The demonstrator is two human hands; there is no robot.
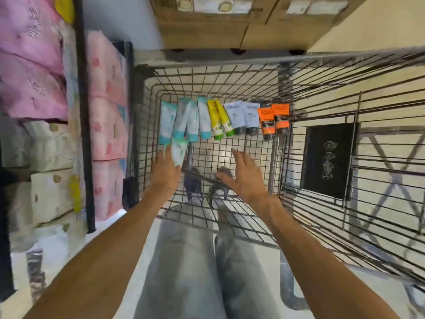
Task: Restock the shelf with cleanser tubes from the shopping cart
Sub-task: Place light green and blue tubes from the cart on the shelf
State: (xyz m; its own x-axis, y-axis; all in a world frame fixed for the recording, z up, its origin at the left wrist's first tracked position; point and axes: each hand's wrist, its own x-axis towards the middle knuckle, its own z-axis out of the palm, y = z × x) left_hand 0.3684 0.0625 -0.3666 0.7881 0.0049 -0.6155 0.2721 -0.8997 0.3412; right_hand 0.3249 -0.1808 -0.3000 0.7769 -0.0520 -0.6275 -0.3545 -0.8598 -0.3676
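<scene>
Pinching one teal tube (179, 153) inside the cart (230, 72), her left hand (164, 171) was mid-pick while the right hand (243, 178) hovered empty and spread, likely bound for the row of tubes (220, 120) beyond.

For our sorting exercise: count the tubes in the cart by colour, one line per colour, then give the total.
Teal and white tubes: 5, one of them under the left hand
Yellow and green tubes: 2
Pale blue tubes: 2
Orange tubes: 2
Total: 11
</scene>
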